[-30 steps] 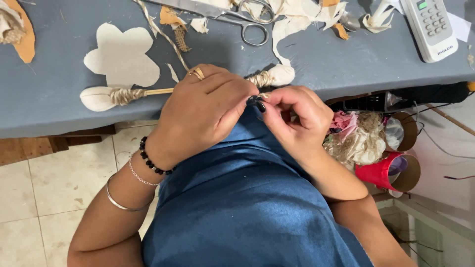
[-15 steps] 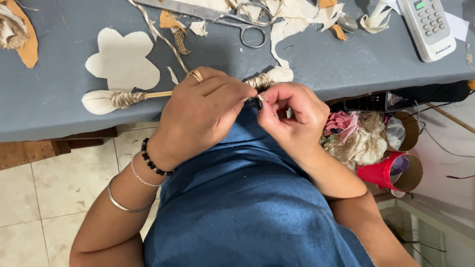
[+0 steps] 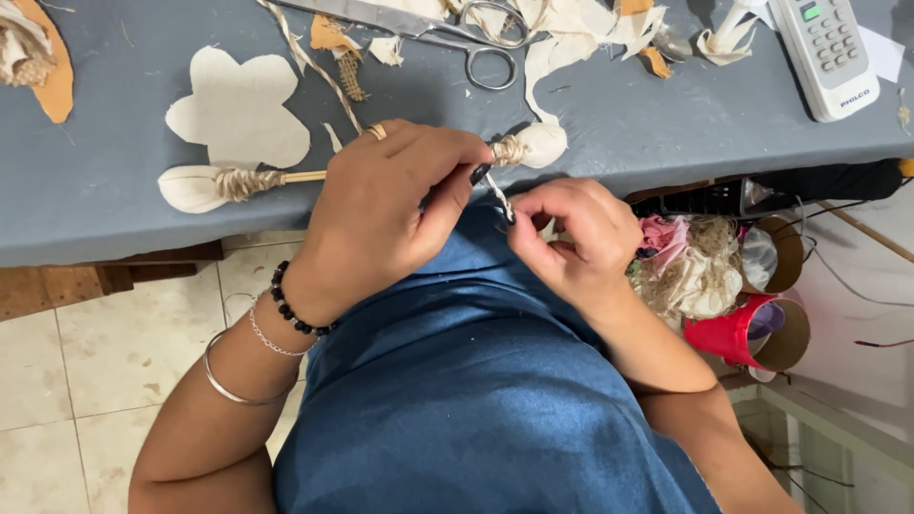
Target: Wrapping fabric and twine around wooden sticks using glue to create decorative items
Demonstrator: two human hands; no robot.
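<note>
My left hand (image 3: 390, 219) is closed at the table's front edge, its fingertips pinching a small dark piece beside a cream fabric petal (image 3: 541, 143) bound with tan twine. My right hand (image 3: 571, 238) sits close by, thumb and forefinger pinching a thin pale strand (image 3: 502, 198) that runs up toward that petal. A second twine-wrapped petal on a thin stick (image 3: 219, 183) lies to the left, and its stick runs under my left hand. The left wrist wears bracelets and the hand a ring.
On the grey table (image 3: 114, 219) lie a flower-shaped cream cutout (image 3: 238, 95), scissors (image 3: 476, 38), fabric scraps (image 3: 581, 24) and a white remote control (image 3: 826, 52). Below right stand a red cup (image 3: 728, 333) and a bundle of trimmings (image 3: 695, 271). The floor is tiled.
Both hands have stayed together at the table edge. My right hand has shifted slightly downward, drawing the strand away from the wrapped petal.
</note>
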